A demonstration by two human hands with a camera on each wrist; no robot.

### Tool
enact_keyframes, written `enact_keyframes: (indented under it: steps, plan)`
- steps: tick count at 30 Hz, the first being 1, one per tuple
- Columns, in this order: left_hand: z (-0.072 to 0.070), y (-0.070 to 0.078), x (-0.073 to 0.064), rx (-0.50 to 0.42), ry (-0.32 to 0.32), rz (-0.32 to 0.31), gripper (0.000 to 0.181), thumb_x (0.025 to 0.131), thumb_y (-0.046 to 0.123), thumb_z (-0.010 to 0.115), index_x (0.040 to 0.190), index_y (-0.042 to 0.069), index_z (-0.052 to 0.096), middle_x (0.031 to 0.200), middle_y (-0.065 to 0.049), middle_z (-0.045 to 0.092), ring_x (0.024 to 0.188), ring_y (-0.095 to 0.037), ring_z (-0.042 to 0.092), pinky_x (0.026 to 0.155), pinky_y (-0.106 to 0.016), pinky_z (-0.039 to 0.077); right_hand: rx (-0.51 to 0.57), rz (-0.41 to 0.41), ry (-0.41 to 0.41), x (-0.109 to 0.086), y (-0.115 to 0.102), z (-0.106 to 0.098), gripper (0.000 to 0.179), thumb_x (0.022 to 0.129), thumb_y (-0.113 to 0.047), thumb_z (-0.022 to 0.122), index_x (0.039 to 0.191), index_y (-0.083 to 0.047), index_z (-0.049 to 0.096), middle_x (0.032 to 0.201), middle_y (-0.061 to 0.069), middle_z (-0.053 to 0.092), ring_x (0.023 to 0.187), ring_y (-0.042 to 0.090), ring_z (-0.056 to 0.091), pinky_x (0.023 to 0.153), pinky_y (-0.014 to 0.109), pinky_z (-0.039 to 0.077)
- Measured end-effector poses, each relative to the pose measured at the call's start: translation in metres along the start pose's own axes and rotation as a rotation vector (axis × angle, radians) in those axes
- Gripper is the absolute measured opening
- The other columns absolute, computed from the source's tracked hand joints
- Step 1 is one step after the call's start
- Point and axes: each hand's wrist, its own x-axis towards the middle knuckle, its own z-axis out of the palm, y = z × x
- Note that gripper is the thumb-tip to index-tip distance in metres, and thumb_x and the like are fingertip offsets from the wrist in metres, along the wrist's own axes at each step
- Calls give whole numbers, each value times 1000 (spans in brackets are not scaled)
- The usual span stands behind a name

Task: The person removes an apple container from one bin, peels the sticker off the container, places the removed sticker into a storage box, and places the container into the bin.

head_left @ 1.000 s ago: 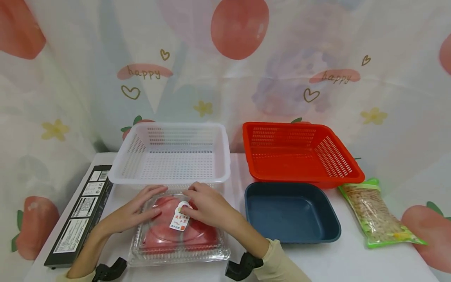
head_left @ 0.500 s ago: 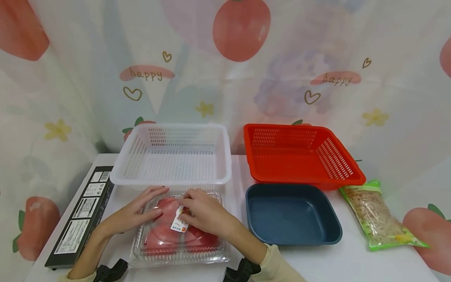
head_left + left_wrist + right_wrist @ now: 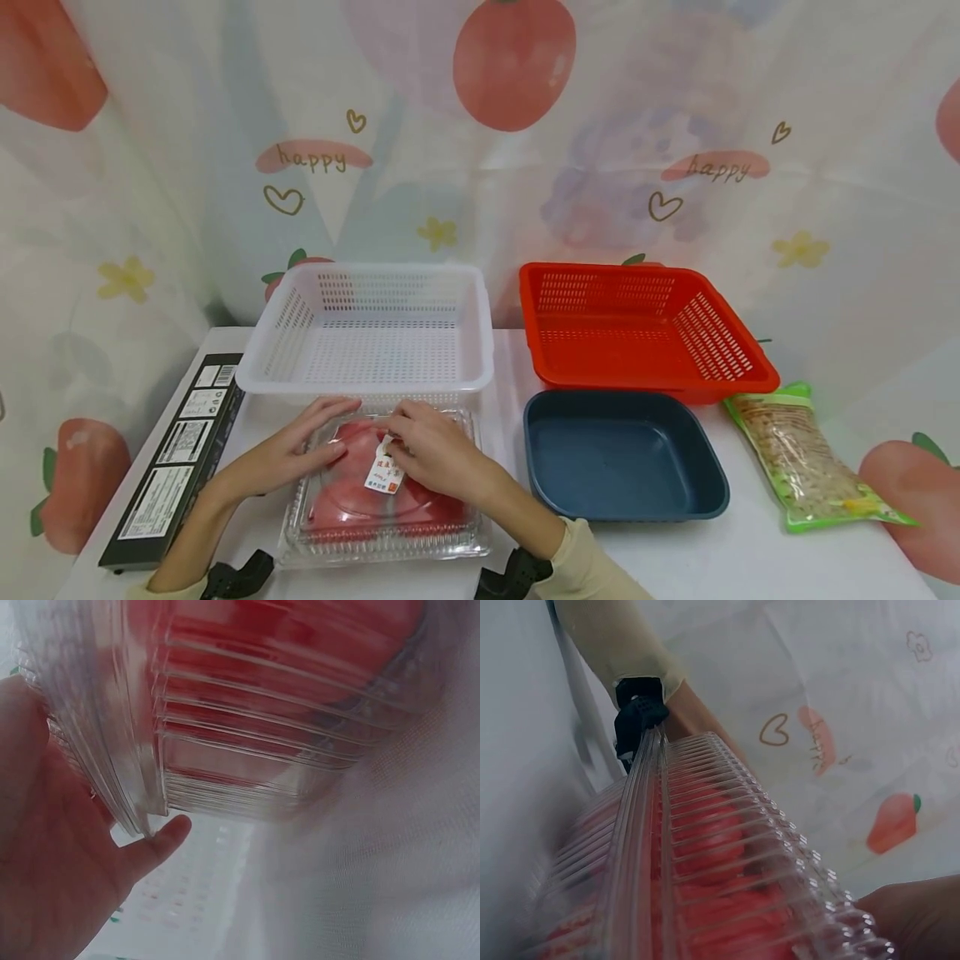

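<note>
A clear plastic clamshell container point(image 3: 390, 546) with red contents lies on the table in front of me. On its lid is a white paper label point(image 3: 384, 477) with printed characters. My right hand point(image 3: 438, 450) is over the lid, thumb and index finger pinching the label's upper part, which the fingers partly cover. My left hand point(image 3: 288, 450) rests on the container's left side, thumb laid on the lid and the other fingers stretched toward its far left corner. In the left wrist view, a fingertip point(image 3: 176, 831) shows right at the ribbed rim.
Behind the container stands a white perforated basket point(image 3: 480, 333). A red basket point(image 3: 536, 333) is at the back right, with a blue basin point(image 3: 626, 467) before it. A green-edged bag point(image 3: 795, 458) lies far right, and a black box point(image 3: 168, 467) with labels lies left.
The right hand's fingers have drawn back a little and curled in on the label, whose upper part now shows narrower beneath them. The left hand has stayed in place.
</note>
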Motion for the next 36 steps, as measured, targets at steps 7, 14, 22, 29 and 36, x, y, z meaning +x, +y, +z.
enact_keyframes:
  steps: [7, 14, 22, 29, 36]
  plan:
    - [0, -1, 0, -14, -6, 4, 52, 99, 17, 54, 148, 17, 38, 147, 3, 36, 134, -18, 39, 103, -21, 40, 80, 38, 36, 0, 1, 5, 20, 89, -12, 68, 109, -12, 71, 97, 1, 61, 82, 8, 56, 69, 12, 45]
    - [1, -1, 1, -34, -12, -22, 52, 100, 18, 53, 149, 19, 38, 148, 4, 35, 134, -10, 37, 103, -21, 40, 36, 29, 60, 1, 1, 8, 6, 91, -15, 67, 95, -14, 72, 94, -1, 61, 83, 9, 54, 69, 15, 44]
    - [1, -3, 1, -39, -5, -23, 52, 99, 19, 54, 148, 22, 38, 147, 5, 35, 133, -11, 38, 103, -19, 39, 29, 26, 18, 2, -1, 10, 5, 97, -14, 57, 96, -14, 62, 93, -1, 63, 92, 14, 56, 85, 25, 47]
    - [1, -4, 1, -46, -9, -35, 52, 99, 20, 54, 149, 20, 37, 148, 6, 34, 133, 0, 34, 103, -19, 39, 54, 4, 30, 3, 1, 12, 7, 98, -13, 55, 101, -14, 62, 93, -2, 65, 93, 13, 59, 88, 26, 48]
    - [0, -6, 1, -44, -12, 6, 52, 99, 17, 54, 149, 16, 37, 147, 3, 36, 133, -17, 39, 104, -18, 38, 77, -15, 45, 3, 3, 11, 9, 98, -11, 55, 103, -14, 62, 95, -2, 64, 86, 9, 56, 80, 22, 49]
